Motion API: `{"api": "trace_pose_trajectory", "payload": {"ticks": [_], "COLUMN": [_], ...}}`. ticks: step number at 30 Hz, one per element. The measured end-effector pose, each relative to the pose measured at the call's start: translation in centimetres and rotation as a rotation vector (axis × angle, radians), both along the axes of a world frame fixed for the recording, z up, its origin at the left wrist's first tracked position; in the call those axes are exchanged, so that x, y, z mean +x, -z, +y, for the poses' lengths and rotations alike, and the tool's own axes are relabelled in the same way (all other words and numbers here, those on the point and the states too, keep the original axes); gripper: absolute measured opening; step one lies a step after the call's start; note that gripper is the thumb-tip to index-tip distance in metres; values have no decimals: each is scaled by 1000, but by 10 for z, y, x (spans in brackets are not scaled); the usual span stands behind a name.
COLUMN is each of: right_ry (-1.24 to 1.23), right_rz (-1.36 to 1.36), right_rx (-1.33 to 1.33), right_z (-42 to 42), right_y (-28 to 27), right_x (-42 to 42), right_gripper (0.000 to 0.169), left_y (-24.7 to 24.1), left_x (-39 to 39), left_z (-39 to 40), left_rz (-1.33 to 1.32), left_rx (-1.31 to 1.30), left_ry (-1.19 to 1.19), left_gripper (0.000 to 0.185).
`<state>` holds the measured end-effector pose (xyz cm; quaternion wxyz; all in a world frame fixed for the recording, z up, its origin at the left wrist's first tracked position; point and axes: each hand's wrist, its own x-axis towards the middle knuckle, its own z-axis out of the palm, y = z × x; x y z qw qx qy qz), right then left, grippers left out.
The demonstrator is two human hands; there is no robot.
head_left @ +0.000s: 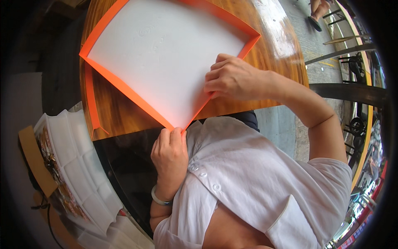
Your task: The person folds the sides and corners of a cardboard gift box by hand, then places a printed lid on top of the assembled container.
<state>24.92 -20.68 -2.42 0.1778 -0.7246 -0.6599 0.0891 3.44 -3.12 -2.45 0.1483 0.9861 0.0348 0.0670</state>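
Note:
A shallow four-sided tray-like piece (168, 62), perhaps a box lid, has upright orange walls around a white inner panel with faint raised swirl marks. One corner points towards my body and overhangs the table edge. My left hand (170, 154) pinches that near corner between thumb and fingers, a pale bangle on its wrist. Further up the right-hand wall, my right hand (231, 77) grips the orange edge with bent fingers, which cover part of it. Beneath the piece's left side, a narrow folded orange strip (91, 96) runs along the tabletop.
The piece rests on a glossy wooden table (124, 115). Stacked translucent white plastic containers (74, 155) and a brown cardboard piece (37, 162) stand at the lower left. A dark metal bar (348, 93) crosses at right. Another person's leg (318, 14) shows at the upper right.

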Motion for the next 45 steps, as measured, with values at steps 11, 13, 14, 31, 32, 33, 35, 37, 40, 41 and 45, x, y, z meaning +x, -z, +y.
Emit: {"api": "trace_pose_trajectory", "payload": {"ticks": [11,13,14,31,32,33,35,37,40,41,45], "right_ry": [78,79,96,199,226,250,267,282,305,315,130], "right_rz": [-250,-334,-418,-653,-624,-592,-510,-397,-216,-177,-313], "right_rx": [-279,-421,-347,-453,-448,-444,-432,-425,-424,-429,-187], "right_z": [-46,-39,-43,-53,-53,-53,-56,-54,-54,-57,-45], "right_y": [-27,-46,-38,-22,-24,-24,-21,-26,-37,-33,-27], "right_x": [75,74,75,70,66,65,71,75,82,84,52], "right_gripper": [14,14,11,7,6,6,5,4,3,2,4], "left_y": [-2,-3,-2,-5,-6,-6,-3,6,9,4,3], "left_x": [2,3,3,6,7,9,13,14,11,9,-5], "left_z": [-3,-3,-4,-7,-7,-7,-6,-4,0,0,4], "left_rz": [-8,-13,-16,-49,-81,-110,-146,-162,-204,-184,-120], "left_rx": [5,22,33,44,29,15,-28,-87,-101,-80,-96], "left_ry": [-2,-7,-3,-8,-12,-17,-18,-5,33,-5,-153], "left_gripper": [16,15,16,16,16,17,18,18,17,17,19]}}
